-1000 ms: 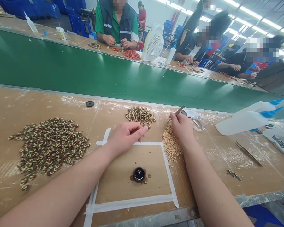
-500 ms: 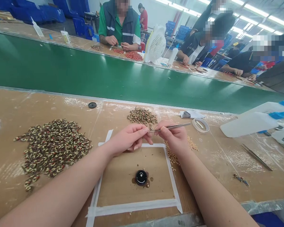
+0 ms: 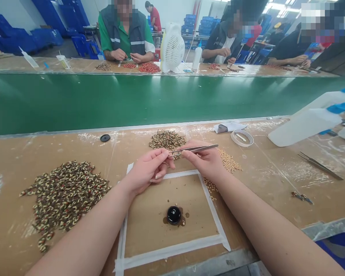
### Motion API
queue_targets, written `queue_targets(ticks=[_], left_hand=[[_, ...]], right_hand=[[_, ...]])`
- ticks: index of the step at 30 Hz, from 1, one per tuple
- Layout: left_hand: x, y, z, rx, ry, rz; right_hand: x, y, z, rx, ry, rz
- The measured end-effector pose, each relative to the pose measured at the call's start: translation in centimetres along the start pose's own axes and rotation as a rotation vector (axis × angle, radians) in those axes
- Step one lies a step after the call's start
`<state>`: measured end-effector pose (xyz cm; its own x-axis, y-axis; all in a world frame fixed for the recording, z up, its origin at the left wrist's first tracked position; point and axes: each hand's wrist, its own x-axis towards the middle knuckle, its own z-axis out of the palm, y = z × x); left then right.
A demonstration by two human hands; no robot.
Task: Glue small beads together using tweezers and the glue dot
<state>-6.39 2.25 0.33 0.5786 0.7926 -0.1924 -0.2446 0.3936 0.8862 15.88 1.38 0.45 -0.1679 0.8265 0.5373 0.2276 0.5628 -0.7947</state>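
My right hand (image 3: 203, 159) is closed around a pair of metal tweezers (image 3: 205, 147), whose tips point left to my left hand's fingertips. My left hand (image 3: 149, 166) pinches with thumb and forefinger at those tips; what it holds is too small to make out. Just behind the hands lies a pile of small dark-and-cream pieces (image 3: 165, 138). Pale beads (image 3: 229, 161) are spread beside and partly behind my right hand. Below both hands, inside a white tape frame (image 3: 172, 253), sits a round black dish (image 3: 174, 215) of shiny dark liquid, with wet spots around it.
A larger pile of dark-and-cream pieces (image 3: 70, 191) is at left. To the right are a tape roll (image 3: 232, 137), white squeeze bottles (image 3: 304, 128) and more tweezers (image 3: 320, 166). A black lid (image 3: 105, 138) lies behind. Beyond the green belt (image 3: 132, 99), co-workers sit by a fan (image 3: 173, 48).
The view has levelled and turned slightly right. My hands stay together at the tweezer tips, and the tweezers' two arms now show apart. The dish is still inside the tape frame.
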Motion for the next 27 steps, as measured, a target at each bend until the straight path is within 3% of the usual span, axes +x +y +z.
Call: queue_targets(ticks=[7, 22, 27], left_hand=[[-0.08, 0.04, 0.09, 0.033, 0.038, 0.016], [-0.08, 0.04, 0.25, 0.035, 0.043, 0.007], [-0.11, 0.04, 0.37, 0.029, 0.045, 0.005]], right_hand=[[0.15, -0.48, -0.12, -0.012, 0.076, -0.042], [0.25, -0.37, 0.0, -0.003, 0.032, -0.153], [0.13, -0.13, -0.11, -0.047, 0.013, -0.122]])
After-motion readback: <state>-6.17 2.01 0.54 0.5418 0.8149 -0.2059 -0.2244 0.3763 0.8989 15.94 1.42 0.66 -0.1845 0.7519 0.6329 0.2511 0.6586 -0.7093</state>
